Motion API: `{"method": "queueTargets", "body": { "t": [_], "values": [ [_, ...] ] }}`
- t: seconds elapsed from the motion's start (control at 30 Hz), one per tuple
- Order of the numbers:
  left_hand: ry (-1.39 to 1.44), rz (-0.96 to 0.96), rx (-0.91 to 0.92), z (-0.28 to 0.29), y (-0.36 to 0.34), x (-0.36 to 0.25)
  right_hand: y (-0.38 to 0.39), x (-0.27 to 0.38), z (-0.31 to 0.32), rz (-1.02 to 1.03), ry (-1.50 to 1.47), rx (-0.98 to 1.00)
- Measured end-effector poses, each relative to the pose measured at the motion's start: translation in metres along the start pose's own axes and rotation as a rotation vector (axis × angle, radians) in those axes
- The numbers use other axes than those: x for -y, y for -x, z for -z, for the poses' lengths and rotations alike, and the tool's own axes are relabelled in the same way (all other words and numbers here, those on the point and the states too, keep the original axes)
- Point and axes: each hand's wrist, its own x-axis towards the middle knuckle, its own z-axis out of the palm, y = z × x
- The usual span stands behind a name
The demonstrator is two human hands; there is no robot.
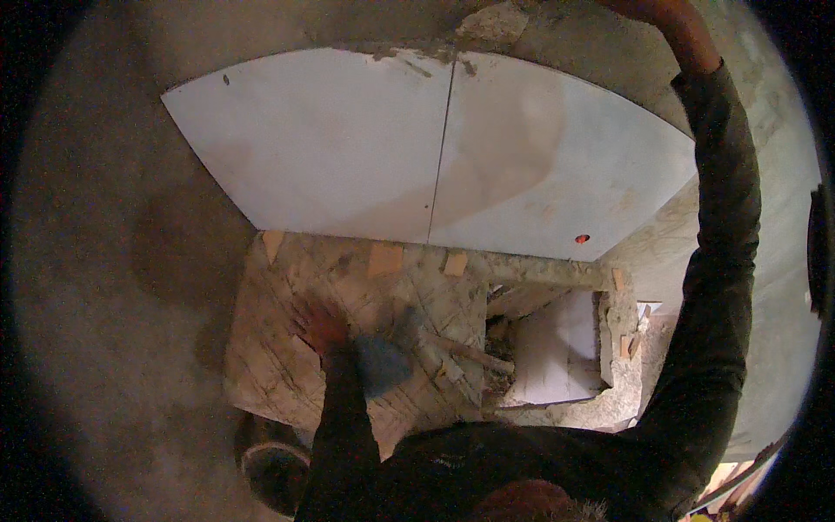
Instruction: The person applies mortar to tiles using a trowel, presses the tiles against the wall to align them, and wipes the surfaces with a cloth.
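My left hand (320, 327) rests on a rough, scored cement ledge (287, 365), its fingers spread and slightly blurred. Beside that wrist lies a blue-grey flat thing (383, 364) whose kind I cannot make out. A wooden-handled tool (470, 352) lies to its right, with its head too blurred to name. My right arm stretches up along the right side, and my right hand (648, 9) reaches the wall above the tiles; its fingers are cut off by the picture's edge. Two large white tiles, a left tile (322, 139) and a right tile (548, 157), stand side by side above the ledge.
Small tan pieces, one a flat chip (385, 259), sit along the tiles' lower edge. A square opening (557, 348) breaks the ledge at the right. The right tile has a small hole (582, 238) showing orange. A dark bucket (271, 465) stands at lower left.
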Motion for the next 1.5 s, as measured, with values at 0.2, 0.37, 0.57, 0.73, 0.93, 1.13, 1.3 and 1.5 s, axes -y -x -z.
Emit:
{"method": "queueTargets", "body": {
  "t": [0.2, 0.37, 0.57, 0.73, 0.93, 1.13, 1.3, 1.5],
  "values": [
    [0.047, -0.008, -0.076, -0.007, 0.006, 0.015, -0.005, -0.035, 0.005, -0.021, -0.177, -0.020],
    [0.001, 0.046, 0.017, -0.009, -0.004, 0.000, 0.010, -0.033, 0.025, 0.046, -0.199, -0.040],
    [0.003, 0.000, -0.059, -0.010, 0.002, -0.001, 0.093, 0.003, -0.035, -0.361, -0.134, -0.410],
    [-0.037, -0.057, -0.115, 0.002, -0.001, 0.002, 0.148, 0.102, -0.128, -0.506, -0.075, -0.579],
    [-0.049, -0.040, -0.063, -0.015, -0.003, 0.007, 0.122, 0.145, -0.172, -0.645, -0.073, -0.682],
    [0.094, -0.006, -0.050, 0.006, -0.002, -0.005, 0.124, 0.145, -0.161, -0.682, -0.222, -0.657],
    [0.085, 0.030, -0.002, 0.008, -0.003, -0.008, 0.122, 0.143, -0.173, -0.687, -0.247, -0.678],
    [0.041, 0.040, 0.000, 0.002, 0.000, -0.005, 0.065, 0.174, -0.185, -0.652, -0.164, -0.620]
  ]
}}
